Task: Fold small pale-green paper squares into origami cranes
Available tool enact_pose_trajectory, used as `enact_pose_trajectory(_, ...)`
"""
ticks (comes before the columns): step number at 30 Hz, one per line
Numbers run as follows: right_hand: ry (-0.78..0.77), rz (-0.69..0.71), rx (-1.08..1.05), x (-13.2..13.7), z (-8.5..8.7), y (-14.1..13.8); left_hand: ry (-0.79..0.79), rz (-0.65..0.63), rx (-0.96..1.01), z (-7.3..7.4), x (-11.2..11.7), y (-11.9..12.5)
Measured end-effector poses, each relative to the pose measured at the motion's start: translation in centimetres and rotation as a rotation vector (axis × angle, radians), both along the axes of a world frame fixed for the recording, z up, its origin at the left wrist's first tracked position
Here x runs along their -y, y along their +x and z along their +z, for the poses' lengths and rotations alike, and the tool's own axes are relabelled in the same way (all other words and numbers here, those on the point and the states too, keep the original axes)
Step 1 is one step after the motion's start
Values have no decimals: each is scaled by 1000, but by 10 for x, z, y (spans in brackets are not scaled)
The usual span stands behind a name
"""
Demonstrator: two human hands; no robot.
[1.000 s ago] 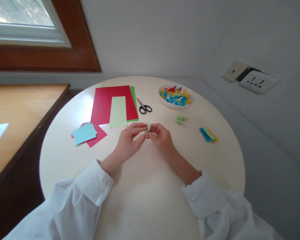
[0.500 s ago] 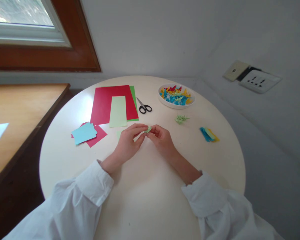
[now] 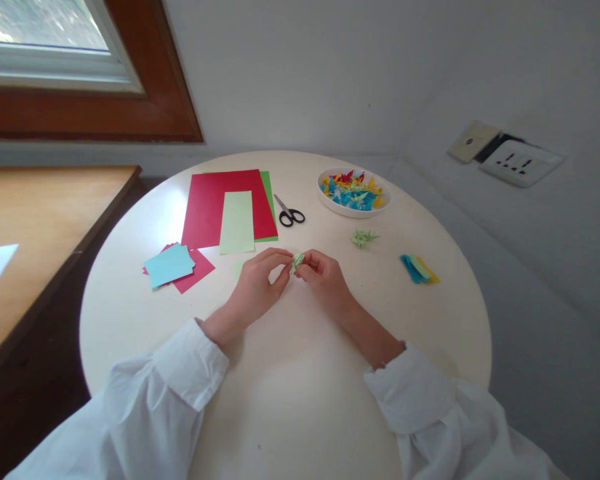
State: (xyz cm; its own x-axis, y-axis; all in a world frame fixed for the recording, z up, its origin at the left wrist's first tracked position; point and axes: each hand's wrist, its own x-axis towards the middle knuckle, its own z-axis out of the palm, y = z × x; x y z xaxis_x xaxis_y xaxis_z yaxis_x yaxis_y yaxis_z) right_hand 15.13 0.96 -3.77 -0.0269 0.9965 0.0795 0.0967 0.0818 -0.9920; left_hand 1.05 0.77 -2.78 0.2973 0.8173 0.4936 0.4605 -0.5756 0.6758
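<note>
Between my fingertips, above the middle of the table, is a small folded piece of pale green paper. My left hand pinches it from the left, thumb below and fingers above. My right hand grips its right side with thumb and fingers. The folds are too small to make out fully. To the right of my hands lie several pale green folded paper pieces in a little heap. A pale green slip is partly hidden behind my left hand.
On the round white table are scissors, a red sheet, a pale green strip and light blue cards over red ones. A white dish holds colourful folded paper; blue and yellow slips lie right.
The pale green folded paper has turned slightly between my fingers and more of it shows. Both hands stay in nearly the same place.
</note>
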Motion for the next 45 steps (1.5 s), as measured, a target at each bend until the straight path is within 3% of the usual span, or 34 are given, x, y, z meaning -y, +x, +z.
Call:
enact_pose_trajectory(7,41,-34,55,1,3,1,-13,19,-18,-1,0,-2)
enact_pose_trajectory(17,265,-149,340,8,1,0,-401,12,285,-6,-2,5)
enact_pose_trajectory(23,358,-104,590,9,1,1,-483,12,291,-3,-2,7)
enact_pose_trajectory(34,366,-63,550,8,5,4,-527,64,380,3,-6,2)
enact_pose_trajectory(45,272,34,409,9,3,5,-784,-237,716,-2,-6,3)
